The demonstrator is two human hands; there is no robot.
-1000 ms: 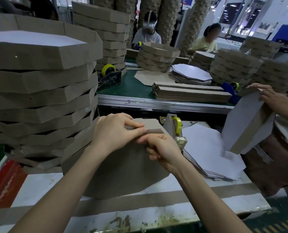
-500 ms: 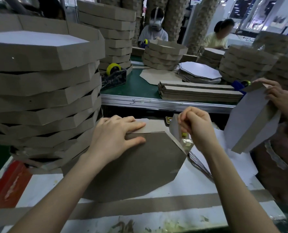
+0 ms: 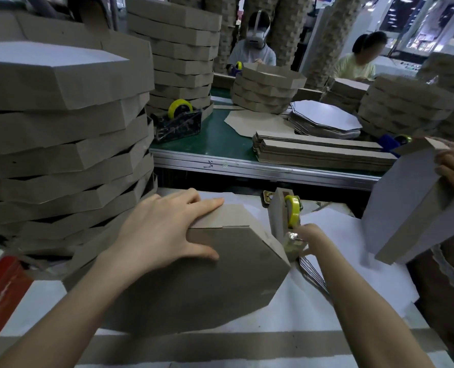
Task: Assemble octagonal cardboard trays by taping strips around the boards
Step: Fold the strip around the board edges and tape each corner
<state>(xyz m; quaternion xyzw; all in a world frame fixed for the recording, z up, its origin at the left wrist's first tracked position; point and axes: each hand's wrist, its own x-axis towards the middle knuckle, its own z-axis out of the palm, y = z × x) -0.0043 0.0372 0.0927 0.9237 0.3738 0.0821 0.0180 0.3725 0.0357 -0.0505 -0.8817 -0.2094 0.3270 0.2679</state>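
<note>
**Tray bottom-up beside the tape dispenser**

The brown octagonal tray lies mid-bench, bottom-up and tilted. Its plain base faces the camera, widest from 9 to 3 o'clock. The left hand rests spread on its 12 o'clock edge, fingers straight. The right hand reaches the dispenser at the tray's 2 o'clock, which carries a yellow roll; its grip cannot be told. Stacked trays stand at 10 o'clock.
</note>
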